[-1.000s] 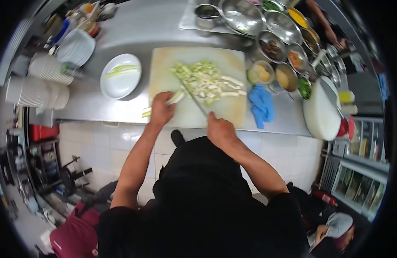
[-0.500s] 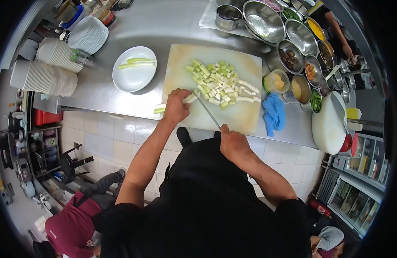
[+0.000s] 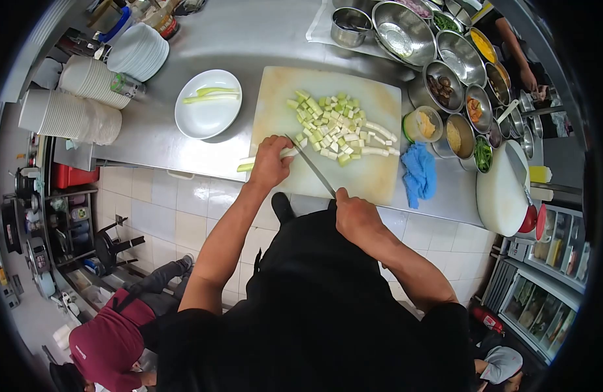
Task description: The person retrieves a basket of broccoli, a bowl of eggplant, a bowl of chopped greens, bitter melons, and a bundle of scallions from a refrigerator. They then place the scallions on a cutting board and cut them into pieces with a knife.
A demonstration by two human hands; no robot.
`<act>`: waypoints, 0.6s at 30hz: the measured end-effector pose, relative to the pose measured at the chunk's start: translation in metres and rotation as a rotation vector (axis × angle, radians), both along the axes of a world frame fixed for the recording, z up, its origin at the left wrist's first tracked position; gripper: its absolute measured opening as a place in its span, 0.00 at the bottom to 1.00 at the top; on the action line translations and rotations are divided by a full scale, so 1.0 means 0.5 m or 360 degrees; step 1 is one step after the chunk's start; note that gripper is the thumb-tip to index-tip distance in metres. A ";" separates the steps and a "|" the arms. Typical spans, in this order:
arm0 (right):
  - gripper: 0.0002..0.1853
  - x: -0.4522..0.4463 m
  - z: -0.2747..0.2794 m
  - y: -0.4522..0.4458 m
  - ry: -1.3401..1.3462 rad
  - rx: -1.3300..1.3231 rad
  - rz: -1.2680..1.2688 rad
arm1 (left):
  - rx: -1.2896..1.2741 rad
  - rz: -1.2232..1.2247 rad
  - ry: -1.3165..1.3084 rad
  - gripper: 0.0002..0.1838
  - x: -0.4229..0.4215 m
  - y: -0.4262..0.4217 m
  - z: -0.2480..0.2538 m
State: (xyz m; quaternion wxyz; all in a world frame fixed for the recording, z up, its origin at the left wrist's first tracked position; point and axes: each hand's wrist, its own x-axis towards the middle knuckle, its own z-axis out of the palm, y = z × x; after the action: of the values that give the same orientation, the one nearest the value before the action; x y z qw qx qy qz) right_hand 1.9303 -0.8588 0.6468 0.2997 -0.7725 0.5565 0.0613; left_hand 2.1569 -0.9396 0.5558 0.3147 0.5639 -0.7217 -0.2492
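Observation:
My left hand (image 3: 271, 162) is closed over pale green vegetable stalks (image 3: 247, 164), pressing them on the white cutting board (image 3: 373, 183). In my right hand (image 3: 356, 214) is the handle of a knife (image 3: 314, 168). Its blade slants across the board, the tip beside my left fingers at the stalks' cut end. A heap of chopped stalk pieces (image 3: 331, 127) lies on the board just beyond the blade. Several longer pale strips (image 3: 378, 151) rest at the heap's right side. To the left, a white plate (image 3: 203, 121) carries a few more stalks (image 3: 211, 95).
A crumpled blue cloth (image 3: 418, 175) lies right of the board. Metal bowls (image 3: 404, 32) of ingredients crowd the right side, near a round white block (image 3: 501, 189). Stacked white dishes (image 3: 139, 52) stand at left. A person in a maroon shirt (image 3: 112, 340) is behind me at lower left.
The whole view has shifted slightly, so the counter appears a little further right. Both hands keep their grips, and the knife stays almost in the same place against the stalks.

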 end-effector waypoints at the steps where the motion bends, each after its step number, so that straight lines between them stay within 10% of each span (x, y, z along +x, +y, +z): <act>1: 0.08 0.001 -0.001 0.000 0.0001 0.0007 0.0002 | 0.0000 -0.0010 -0.0015 0.17 0.000 0.001 0.001; 18: 0.10 -0.013 -0.088 -0.023 0.0049 -0.0227 -0.0034 | -0.0160 0.0108 0.0141 0.17 -0.026 0.020 0.014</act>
State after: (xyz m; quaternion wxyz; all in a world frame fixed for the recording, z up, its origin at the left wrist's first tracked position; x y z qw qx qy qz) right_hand 1.9239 -0.8703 0.6026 0.2359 -0.7848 0.5723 0.0301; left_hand 2.1438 -0.9298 0.5630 0.3825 0.5601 -0.6991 -0.2265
